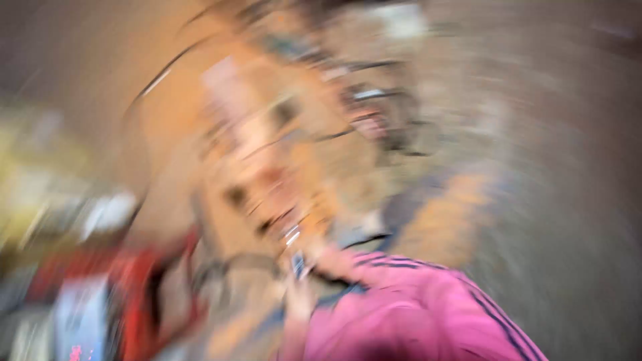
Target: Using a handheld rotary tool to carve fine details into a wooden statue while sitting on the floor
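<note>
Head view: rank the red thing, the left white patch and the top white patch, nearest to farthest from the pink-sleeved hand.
1. Red thing, lower left of the hand.
2. Left white patch, mid-left.
3. Top white patch, upper edge.
Blur hides what each is.

Heavily smeared by motion throughout. Pink fabric sleeve with thin dark stripes point(414, 314) at lower right. Red-and-black blurred shape point(144, 294) at lower left, just beside a pale bluish-white patch point(80, 314). Broad orange-brown curved surface point(200, 134) across the centre, possibly wood. Thin dark curved line point(164, 70) arcing over its upper left. Grey-brown ground point(568, 200) at right.
</note>
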